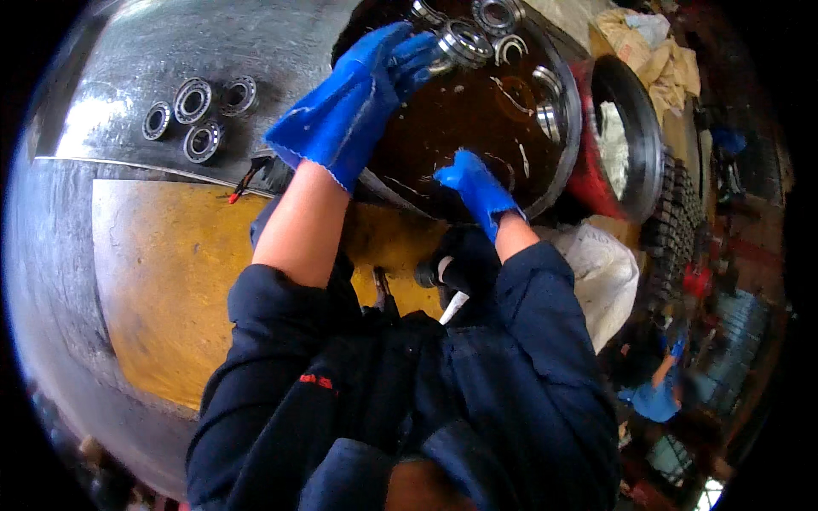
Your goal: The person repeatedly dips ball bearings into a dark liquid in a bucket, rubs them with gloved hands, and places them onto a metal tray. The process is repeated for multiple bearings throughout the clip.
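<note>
Both my hands wear blue rubber gloves over a round tub (573,128) of dark brown liquid. My left hand (375,89) reaches across the tub's left side. Its fingers stretch out flat, against or just beside a steel roller bearing (464,43); contact is hard to tell. Close to that one are another bearing (498,14) and a shiny curved ring piece (511,49). More steel rings (548,122) rest along the tub's right side. My right hand (479,192) is low over the near part of the tub, thumb side up, its fingers mostly hidden at the dark liquid.
Several bearings (194,100) sit on the grey metal tabletop (281,51) at left, near a red-and-black handled tool (247,179). Right of the tub stands a red drum (594,153), with a white sack (601,272) nearer me. Another person (660,396) works at far right.
</note>
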The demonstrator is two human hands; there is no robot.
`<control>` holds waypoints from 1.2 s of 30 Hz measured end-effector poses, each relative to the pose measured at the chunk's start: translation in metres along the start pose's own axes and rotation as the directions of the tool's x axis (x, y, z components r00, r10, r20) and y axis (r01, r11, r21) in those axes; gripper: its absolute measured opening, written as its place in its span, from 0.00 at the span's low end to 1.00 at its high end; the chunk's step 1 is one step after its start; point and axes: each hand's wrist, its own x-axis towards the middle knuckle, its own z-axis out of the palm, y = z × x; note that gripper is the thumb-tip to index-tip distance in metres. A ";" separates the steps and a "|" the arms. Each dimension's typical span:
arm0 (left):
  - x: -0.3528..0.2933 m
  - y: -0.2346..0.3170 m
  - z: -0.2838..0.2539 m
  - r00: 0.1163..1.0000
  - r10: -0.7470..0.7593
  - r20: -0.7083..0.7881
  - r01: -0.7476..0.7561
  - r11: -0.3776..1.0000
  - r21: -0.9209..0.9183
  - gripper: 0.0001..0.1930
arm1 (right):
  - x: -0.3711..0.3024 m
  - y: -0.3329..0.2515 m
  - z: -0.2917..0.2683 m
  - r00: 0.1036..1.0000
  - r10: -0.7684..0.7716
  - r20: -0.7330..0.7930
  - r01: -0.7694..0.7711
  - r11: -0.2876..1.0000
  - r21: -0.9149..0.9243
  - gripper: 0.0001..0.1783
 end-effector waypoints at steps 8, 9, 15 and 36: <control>-0.007 0.015 0.041 0.990 -0.114 -0.088 0.104 0.989 -0.109 0.18 | 0.007 0.042 -0.018 0.989 0.019 0.144 -0.076 0.914 0.399 0.36; -0.007 0.017 0.036 0.987 -0.128 -0.092 0.118 0.987 -0.105 0.17 | 0.006 0.031 -0.010 0.987 -0.010 0.158 -0.055 0.915 0.400 0.36; -0.013 0.017 0.037 0.977 -0.157 -0.144 0.140 0.983 -0.121 0.16 | -0.016 -0.005 -0.020 0.998 0.050 -0.044 -0.050 0.999 -0.018 0.31; -0.009 0.017 0.009 0.999 -0.029 0.018 0.030 0.998 -0.051 0.21 | 0.002 0.013 -0.017 0.994 -0.068 -0.082 0.048 0.974 -0.223 0.27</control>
